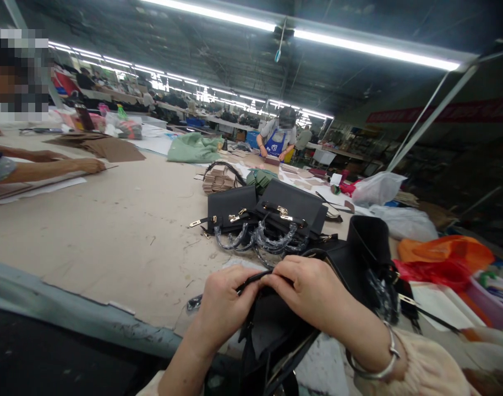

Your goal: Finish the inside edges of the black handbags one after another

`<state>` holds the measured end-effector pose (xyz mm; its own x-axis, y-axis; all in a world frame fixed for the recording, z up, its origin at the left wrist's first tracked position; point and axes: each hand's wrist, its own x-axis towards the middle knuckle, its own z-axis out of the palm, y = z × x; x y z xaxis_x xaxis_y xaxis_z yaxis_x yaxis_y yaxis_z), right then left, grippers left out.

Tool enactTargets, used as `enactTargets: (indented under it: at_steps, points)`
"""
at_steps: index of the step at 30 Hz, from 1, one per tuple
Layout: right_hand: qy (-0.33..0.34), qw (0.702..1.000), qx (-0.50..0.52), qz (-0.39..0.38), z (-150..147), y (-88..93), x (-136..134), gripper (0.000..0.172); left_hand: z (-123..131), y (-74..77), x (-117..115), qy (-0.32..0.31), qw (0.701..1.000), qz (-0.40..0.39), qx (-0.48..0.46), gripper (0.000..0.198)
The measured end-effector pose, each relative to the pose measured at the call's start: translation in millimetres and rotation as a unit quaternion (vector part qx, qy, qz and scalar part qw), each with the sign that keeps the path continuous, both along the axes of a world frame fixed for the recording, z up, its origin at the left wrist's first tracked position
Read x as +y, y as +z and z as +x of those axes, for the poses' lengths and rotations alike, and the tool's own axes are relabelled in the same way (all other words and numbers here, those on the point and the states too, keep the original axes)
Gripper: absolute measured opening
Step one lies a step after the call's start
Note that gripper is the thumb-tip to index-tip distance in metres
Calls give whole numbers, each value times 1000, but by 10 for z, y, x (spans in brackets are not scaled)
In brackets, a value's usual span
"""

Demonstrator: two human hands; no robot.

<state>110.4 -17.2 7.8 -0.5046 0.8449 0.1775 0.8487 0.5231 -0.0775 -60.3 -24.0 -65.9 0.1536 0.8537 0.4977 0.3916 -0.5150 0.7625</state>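
Left hand (227, 302) and right hand (313, 289): fingers closed, thumbs and fingertips pinching the upper rim of a black handbag (272, 319), side by side. Handbag at the table's (111, 231) near edge. Two finished-looking black handbags (290, 201) just beyond; upright black bag (367, 245) crowds right. Tabletop extends left, toward a co-worker's forearm (49, 170).

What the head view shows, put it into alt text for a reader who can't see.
A person's left hand and right hand pinch the edge of what looks like a black bag at a worktable. Beyond lie black handbags with plastic-wrapped handles; a co-worker's hand shows at left.
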Motion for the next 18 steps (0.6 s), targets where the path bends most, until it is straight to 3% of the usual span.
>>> enactTargets:
  at_steps: [5,18]
  points:
    - [23,999,8,-25,147,57,10,17,-7,16,7,16,1000,-6,-11,13]
    - [-45,998,2,41,226,-30,45,21,14,-33,20,15,1000,-6,-10,10]
